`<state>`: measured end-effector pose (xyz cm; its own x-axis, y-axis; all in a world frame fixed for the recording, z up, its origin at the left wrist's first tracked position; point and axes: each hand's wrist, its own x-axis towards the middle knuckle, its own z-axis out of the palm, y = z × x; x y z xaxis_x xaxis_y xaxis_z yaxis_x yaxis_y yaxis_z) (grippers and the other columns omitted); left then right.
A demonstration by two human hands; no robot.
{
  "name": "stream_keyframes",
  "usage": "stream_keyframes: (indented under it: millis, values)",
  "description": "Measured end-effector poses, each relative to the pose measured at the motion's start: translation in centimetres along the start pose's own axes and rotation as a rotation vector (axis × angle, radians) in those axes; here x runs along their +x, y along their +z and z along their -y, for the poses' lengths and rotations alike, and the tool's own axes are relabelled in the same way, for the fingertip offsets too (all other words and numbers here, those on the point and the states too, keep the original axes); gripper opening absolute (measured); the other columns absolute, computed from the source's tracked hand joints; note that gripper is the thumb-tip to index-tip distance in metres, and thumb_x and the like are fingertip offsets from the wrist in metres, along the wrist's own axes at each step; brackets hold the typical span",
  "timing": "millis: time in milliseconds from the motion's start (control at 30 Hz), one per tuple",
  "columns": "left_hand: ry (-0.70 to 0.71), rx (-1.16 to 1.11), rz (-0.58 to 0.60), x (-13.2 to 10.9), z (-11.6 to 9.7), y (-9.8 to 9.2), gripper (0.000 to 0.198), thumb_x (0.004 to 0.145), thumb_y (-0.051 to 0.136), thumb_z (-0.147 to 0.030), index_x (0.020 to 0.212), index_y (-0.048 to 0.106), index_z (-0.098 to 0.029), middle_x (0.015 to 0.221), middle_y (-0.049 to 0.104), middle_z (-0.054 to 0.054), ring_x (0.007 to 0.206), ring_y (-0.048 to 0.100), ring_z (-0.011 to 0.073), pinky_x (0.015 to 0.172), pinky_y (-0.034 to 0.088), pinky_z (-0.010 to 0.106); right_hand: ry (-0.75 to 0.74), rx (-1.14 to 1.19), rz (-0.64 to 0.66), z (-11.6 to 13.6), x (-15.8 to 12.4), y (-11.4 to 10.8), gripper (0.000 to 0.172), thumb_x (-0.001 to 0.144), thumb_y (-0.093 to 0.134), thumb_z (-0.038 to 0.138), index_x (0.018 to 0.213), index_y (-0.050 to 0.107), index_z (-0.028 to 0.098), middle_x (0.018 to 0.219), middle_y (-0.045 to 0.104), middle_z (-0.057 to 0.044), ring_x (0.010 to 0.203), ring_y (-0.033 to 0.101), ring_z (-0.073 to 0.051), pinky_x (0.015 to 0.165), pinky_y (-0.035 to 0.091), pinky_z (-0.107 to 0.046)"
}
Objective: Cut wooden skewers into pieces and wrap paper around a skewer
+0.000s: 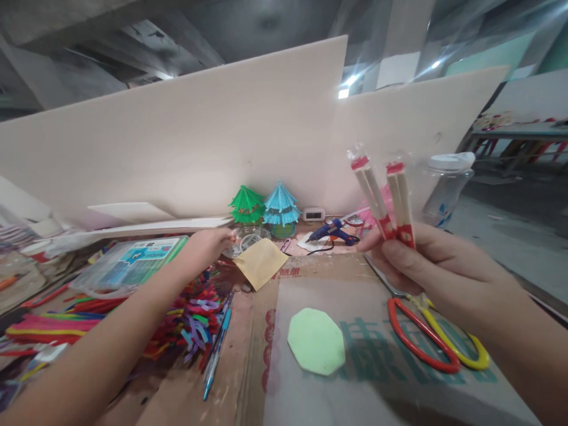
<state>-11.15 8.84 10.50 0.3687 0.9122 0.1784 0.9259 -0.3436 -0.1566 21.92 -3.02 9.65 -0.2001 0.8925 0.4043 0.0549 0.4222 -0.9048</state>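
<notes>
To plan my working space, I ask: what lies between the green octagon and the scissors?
In the head view, only printed cardboard lies between the green octagon and the scissors.

The worktop (237, 325) bears a printed cardboard sheet (377, 405) carrying a pale green octagon (316, 341) and red-and-yellow-handled scissors (426, 316), with colourful fuzzy sticks (57, 325) and a blue pen (216, 358) to the left, a small clock (313, 214) behind.

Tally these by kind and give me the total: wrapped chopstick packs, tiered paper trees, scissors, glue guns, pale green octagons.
Wrapped chopstick packs, in the right hand: 2
Tiered paper trees, one green, one blue: 2
Scissors: 1 pair
Glue gun: 1
Pale green octagon: 1
Total: 7
</notes>
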Motion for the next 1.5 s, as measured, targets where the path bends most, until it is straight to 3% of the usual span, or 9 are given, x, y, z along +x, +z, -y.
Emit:
stream_keyframes:
  millis: [300,567,700,833,1033,1167,1267,1333,1500]
  values:
    - [-0.025,0.109,0.159,0.5,2.1,2.0,0.016,0.084,0.052,-0.016,0.083,0.068,-0.016,0.089,0.073,0.009,0.084,0.068,0.0222,0.074,0.048,0.030,-0.050,-0.028,0.019,-0.1,0.2,-0.1,0.028,0.089,0.052,0.050,0.092,0.061,0.024,0.056,0.034,0.006,0.046,0.030,-0.007,0.041,0.022,-0.019]
    - [-0.084,0.035,-0.189,-1.9,-3.4,-4.1,0.033,0.095,0.031,-0.026,0.102,0.063,-0.020,0.100,0.072,0.007,0.095,0.067,0.0235,0.080,0.048,0.031,-0.017,-0.162,-0.103,-0.6,0.4,0.4,0.032,0.087,0.056,0.051,0.091,0.065,0.020,0.054,0.039,0.006,0.043,0.030,-0.007,0.038,0.020,-0.019]
    - [0.088,-0.581,-0.595,-3.9,-7.4,-7.5,0.023,0.091,0.046,-0.034,0.093,0.063,-0.018,0.094,0.071,0.004,0.085,0.068,0.0184,0.076,0.052,0.028,-0.014,-0.080,-0.068,-0.9,0.8,1.2,0.035,0.091,0.049,0.050,0.104,0.064,0.021,0.079,0.065,-0.003,0.053,0.053,-0.010,0.050,0.045,-0.023]
    - [0.136,-1.044,-0.392,-4.2,-11.0,-7.5,0.019,0.086,0.055,-0.032,0.090,0.065,-0.016,0.084,0.071,0.003,0.074,0.067,0.0166,0.065,0.054,0.026,-0.068,-0.085,-0.011,-1.5,1.2,2.8,0.030,0.089,0.053,0.046,0.099,0.068,0.022,0.108,0.068,-0.007,0.107,0.060,-0.022,0.096,0.044,-0.039]
    - [0.185,-1.143,-0.274,-3.1,-13.9,-4.3,0.023,0.085,0.056,-0.036,0.090,0.066,-0.016,0.085,0.071,0.004,0.077,0.066,0.0172,0.070,0.052,0.028,0.158,0.329,0.259,-3.0,1.1,5.2,0.046,0.079,0.058,0.063,0.084,0.056,0.017,0.066,0.059,0.001,0.050,0.051,-0.009,0.049,0.042,-0.022]
    - [0.145,-0.950,-0.264,-2.9,-11.6,-4.2,0.031,0.086,0.052,-0.042,0.099,0.064,-0.017,0.090,0.071,0.005,0.078,0.065,0.0184,0.070,0.051,0.028,0.237,0.422,0.212,-3.2,1.1,5.3,0.048,0.076,0.060,0.064,0.083,0.048,0.018,0.050,0.039,0.011,0.036,0.023,-0.002,0.036,0.016,-0.017]
    - [0.001,-0.489,-0.293,-2.8,-7.5,-3.9,0.032,0.089,0.046,-0.040,0.102,0.066,-0.019,0.101,0.071,0.006,0.090,0.065,0.0211,0.079,0.050,0.031,0.278,0.401,0.211,-3.0,1.3,5.0,0.051,0.075,0.057,0.068,0.087,0.047,0.019,0.048,0.044,0.010,0.033,0.026,-0.003,0.034,0.017,-0.017]
    - [-0.092,-0.113,-0.108,-2.6,-4.5,-2.9,0.031,0.091,0.041,-0.031,0.110,0.064,-0.020,0.110,0.070,0.006,0.097,0.065,0.0212,0.082,0.049,0.029,0.283,0.382,0.208,-3.0,1.5,4.9,0.053,0.074,0.056,0.070,0.087,0.046,0.019,0.049,0.050,0.008,0.032,0.032,-0.004,0.032,0.020,-0.017]
    - [-0.129,0.077,0.120,-2.3,0.1,0.8,0.023,0.082,0.055,-0.012,0.098,0.070,-0.018,0.102,0.072,0.010,0.098,0.067,0.0253,0.083,0.049,0.031,0.216,0.336,0.154,-3.0,1.4,4.3,0.050,0.077,0.055,0.067,0.086,0.046,0.019,0.052,0.052,0.008,0.033,0.035,-0.004,0.033,0.025,-0.017]
